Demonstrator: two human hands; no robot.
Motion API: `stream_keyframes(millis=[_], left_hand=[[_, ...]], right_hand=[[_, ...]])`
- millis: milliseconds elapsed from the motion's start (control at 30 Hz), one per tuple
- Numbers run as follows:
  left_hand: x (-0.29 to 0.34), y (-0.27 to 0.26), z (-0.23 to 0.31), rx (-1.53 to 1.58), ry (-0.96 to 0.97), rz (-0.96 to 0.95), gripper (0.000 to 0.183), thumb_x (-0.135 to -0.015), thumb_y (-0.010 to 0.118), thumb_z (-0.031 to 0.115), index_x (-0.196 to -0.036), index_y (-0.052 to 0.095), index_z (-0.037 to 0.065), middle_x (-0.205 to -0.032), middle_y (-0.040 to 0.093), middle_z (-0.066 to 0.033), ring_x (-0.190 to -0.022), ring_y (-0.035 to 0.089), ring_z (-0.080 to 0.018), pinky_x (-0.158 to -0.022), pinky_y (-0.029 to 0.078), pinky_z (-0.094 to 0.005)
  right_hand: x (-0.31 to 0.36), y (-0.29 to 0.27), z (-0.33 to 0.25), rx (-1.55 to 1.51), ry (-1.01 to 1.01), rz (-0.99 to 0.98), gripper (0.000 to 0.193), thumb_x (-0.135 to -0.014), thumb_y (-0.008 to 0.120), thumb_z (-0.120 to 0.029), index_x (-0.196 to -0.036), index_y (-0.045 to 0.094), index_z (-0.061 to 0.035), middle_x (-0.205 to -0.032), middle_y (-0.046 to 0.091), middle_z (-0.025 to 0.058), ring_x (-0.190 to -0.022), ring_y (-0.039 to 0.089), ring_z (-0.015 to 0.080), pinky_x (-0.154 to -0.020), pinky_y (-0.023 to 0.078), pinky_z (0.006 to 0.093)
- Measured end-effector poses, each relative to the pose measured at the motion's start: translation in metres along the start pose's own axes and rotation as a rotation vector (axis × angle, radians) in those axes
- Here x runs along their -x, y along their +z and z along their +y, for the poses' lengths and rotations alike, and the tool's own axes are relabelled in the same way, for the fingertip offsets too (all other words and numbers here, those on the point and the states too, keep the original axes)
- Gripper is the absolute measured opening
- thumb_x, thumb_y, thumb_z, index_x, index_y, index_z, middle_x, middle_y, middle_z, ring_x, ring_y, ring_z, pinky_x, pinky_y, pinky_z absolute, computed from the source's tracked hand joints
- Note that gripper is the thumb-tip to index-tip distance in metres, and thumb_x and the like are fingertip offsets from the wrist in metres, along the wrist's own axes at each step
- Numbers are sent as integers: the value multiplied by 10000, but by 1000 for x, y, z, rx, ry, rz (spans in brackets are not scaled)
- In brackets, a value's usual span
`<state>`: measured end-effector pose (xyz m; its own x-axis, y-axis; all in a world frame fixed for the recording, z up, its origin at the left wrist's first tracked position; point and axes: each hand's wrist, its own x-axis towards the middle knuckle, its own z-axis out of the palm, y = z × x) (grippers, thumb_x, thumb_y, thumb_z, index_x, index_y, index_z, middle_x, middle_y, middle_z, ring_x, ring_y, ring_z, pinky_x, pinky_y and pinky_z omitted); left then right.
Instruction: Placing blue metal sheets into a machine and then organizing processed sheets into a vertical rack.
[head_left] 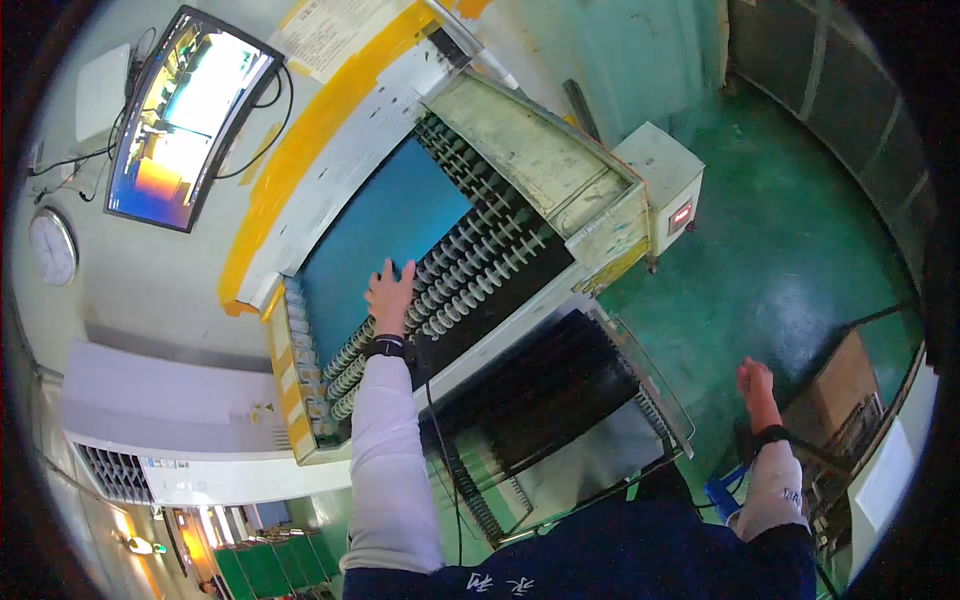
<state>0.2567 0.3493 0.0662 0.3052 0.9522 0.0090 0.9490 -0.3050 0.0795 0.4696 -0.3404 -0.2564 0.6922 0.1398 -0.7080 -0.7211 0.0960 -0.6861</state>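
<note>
While the right hand (756,385) hangs free over the green floor (790,250), loosely curled and clasping nothing, with a brown crate (845,385) just beside it, the left hand (389,291) stretches forward with fingers spread and lies flat on the blue sheet (385,225), holding nothing between them. That sheet rests on the roller bed (470,265) of a worn, pale machine (530,150), beyond a dark wire rack (560,400) near the body. Farther off, a screen (185,115) and a round clock (52,247) hang on the wall.
</note>
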Motion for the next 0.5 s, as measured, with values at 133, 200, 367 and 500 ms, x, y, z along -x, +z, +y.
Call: stream_keyframes(millis=[133,200,367,500], left_hand=[[-37,2,-45,70,266,47,814,-852,502,733,-1464,470,197,-1493,411,-226,-1363,382,-432,-1112,315,-527],[-38,2,-54,109,275,56,805,-855,519,715,-1450,486,173,-1482,421,-234,-1357,398,-419,-1113,320,-513],[26,7,-11,265,484,103,670,-903,587,565,-1382,549,98,-1440,474,-233,-1336,425,-411,-1117,323,-485],[112,10,27,323,832,179,523,-874,701,368,-1267,619,33,-1344,563,-183,-1263,490,-361,-1070,355,-451]], right_hand=[[25,-27,28,-96,123,-13,78,-915,571,-148,-842,550,-134,-626,454,-25,-486,401,104,-418,300,259],[39,-35,35,-74,141,11,87,-909,565,-139,-826,538,-145,-614,427,-33,-477,370,102,-412,268,263],[27,-54,60,88,-48,-172,173,-902,597,-157,-755,505,-146,-613,411,-36,-495,399,104,-418,271,279],[-2,-42,75,146,-81,-254,153,-878,681,-225,-812,587,-123,-700,582,0,-609,577,143,-486,419,329]])
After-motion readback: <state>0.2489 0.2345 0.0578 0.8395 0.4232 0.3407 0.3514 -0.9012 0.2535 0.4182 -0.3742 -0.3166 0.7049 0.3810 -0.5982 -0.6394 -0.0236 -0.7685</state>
